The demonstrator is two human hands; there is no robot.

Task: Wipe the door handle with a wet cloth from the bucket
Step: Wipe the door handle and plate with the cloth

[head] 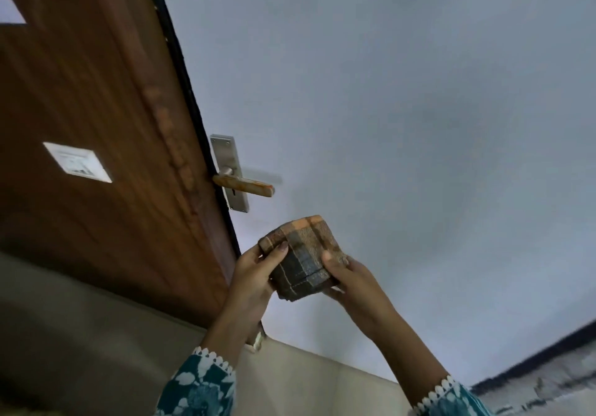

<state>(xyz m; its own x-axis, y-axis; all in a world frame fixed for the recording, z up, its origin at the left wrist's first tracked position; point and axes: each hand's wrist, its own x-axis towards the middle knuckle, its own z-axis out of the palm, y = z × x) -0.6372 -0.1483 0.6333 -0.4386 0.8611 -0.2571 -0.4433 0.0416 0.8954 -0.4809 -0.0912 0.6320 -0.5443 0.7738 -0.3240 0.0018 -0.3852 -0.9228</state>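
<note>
A folded checked cloth (303, 256) in brown, grey and orange is held between both hands in front of the pale door. My left hand (253, 278) grips its left side with the thumb on top. My right hand (350, 281) grips its right side. The door handle (245, 186), a wood-coloured lever on a steel backplate (227, 160), sits above and to the left of the cloth, a short gap away. No bucket is in view.
A brown wooden panel (96, 125) with a white switch plate (77, 161) fills the left side. The door's dark edge (193, 109) runs diagonally beside the handle. Beige floor (96, 335) lies below, and a dark skirting strip (548, 354) at lower right.
</note>
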